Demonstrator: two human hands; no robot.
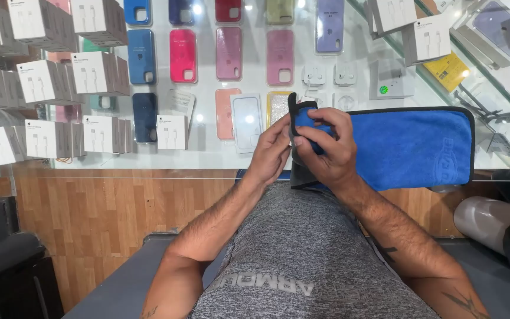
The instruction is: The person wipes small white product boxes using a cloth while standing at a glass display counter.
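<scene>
Glass counter w/ phone cases, white boxes; left hand & right hand pinch blue cloth.

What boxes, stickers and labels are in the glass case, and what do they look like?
White boxes: stacked at the left, small and square, each with a cable picture.
Lone white box: beside the dark blue case, same kind.
Two white boxes: upper right, tilted.
Yellow card: right, small slanted rectangle.
White box with a green round sticker: above the blue cloth.
Lilac phone box: top right corner, flat.
</scene>
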